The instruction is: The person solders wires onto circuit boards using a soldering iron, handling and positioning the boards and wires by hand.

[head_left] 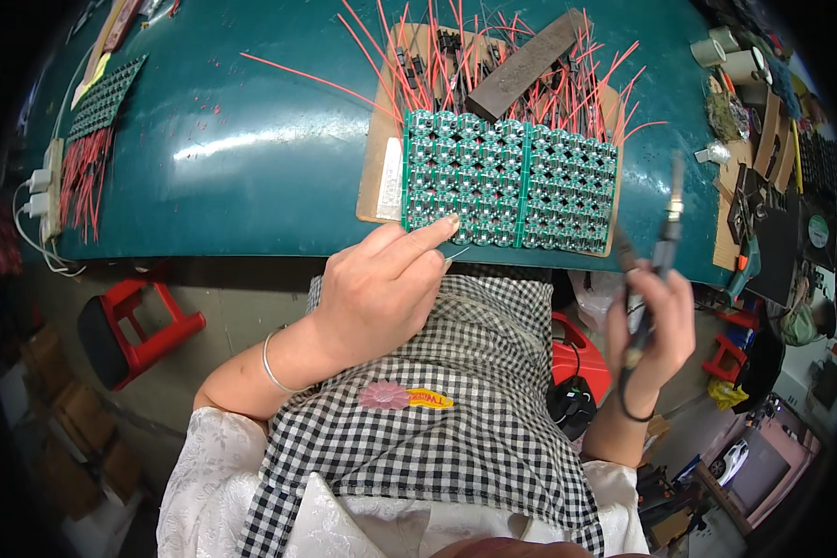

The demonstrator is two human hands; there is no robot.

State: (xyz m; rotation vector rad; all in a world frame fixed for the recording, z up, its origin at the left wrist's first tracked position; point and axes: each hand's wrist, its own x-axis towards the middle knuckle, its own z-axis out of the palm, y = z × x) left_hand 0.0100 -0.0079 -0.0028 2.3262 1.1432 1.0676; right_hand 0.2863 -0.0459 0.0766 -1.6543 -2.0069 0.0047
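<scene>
A dark green workbench (251, 195) fills the upper half of the frame. Below it, at lower centre, is the person's black-and-white checked apron (493, 437), worn over a pale patterned top.

On the bench, right of centre in the upper half, a green circuit panel (488, 181) lies flat on a brown board (374, 186). The panel has rows of small, repeated round-edged units, in two blocks side by side. Red wires (581, 88) fan out beyond its far edge, and a dark, heavy-looking bar (528, 65) lies slantwise across them.

The left hand (377, 288), at centre, is nearly closed, with the index finger stretched to the panel's near edge at its left side. A thin pale sliver (459, 252) shows by the fingertips; whether they grip it, I cannot tell.

The right hand (658, 325), right of centre, is curled around a pen-like tool (666, 232) that points up, with a metal end; both are blurred by motion. A dark pointed shape beside the tool is too blurred to name.

At upper left is a smaller green panel (109, 98) with red wires hanging from it, near a power strip (51, 191).
</scene>
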